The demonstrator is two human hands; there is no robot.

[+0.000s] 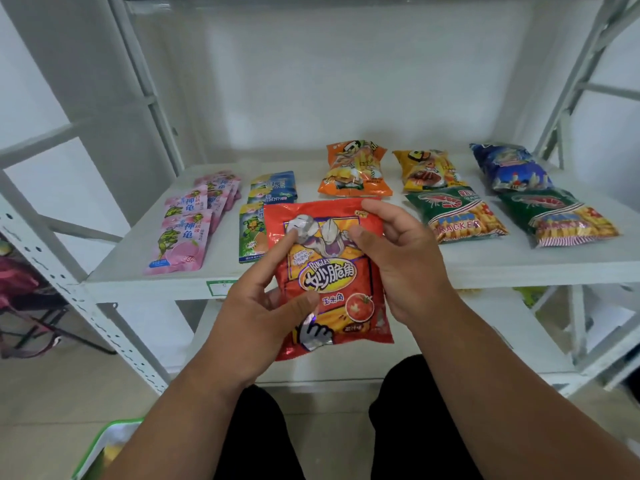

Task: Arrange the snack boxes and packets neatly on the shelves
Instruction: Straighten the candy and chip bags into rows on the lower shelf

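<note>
Now we hold the red corn-snack packet (329, 271) before the shelf (311, 273), left hand (263, 303) pinching its lower edge, right hand (398, 258) gripping its top; next, probably, the gap before the orange packet (355, 169).

Red packet (332, 271), white shelf (485, 265)

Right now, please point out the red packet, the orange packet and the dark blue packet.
red packet (332, 271): head view, on its yellow logo.
orange packet (355, 169): head view, front middle.
dark blue packet (512, 168): head view, front middle.
</note>
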